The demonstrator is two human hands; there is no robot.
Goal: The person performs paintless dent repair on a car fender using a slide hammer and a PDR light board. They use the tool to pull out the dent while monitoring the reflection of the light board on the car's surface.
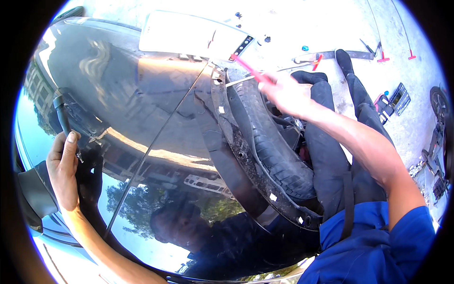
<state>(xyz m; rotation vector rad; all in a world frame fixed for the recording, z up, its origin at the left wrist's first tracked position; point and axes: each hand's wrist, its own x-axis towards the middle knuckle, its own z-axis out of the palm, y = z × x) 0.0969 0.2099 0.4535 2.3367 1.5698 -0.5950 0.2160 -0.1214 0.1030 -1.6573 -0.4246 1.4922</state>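
My left hand (65,165) is closed round a slim black tool (62,113) with a thicker upper end and a thin metal tip below the fist. It is over the glossy dark car panel (156,123), whose mirror-like surface reflects trees and buildings. My right hand (286,94) grips the red handle of a T-handled rod (248,67) above the wheel arch. A pale shaft reaches from near this hand to the arch's edge (231,137), where its end is hidden. Below it, the tyre (274,142) shows in the open arch.
A white flat panel with a black strip of buttons (189,35) stands beyond the car body. More red T-handled rods (383,59) lie on the pale ground at the far right. A dark case (399,99) and a bicycle (440,123) are on the right. My legs (326,137) stretch beside the wheel.
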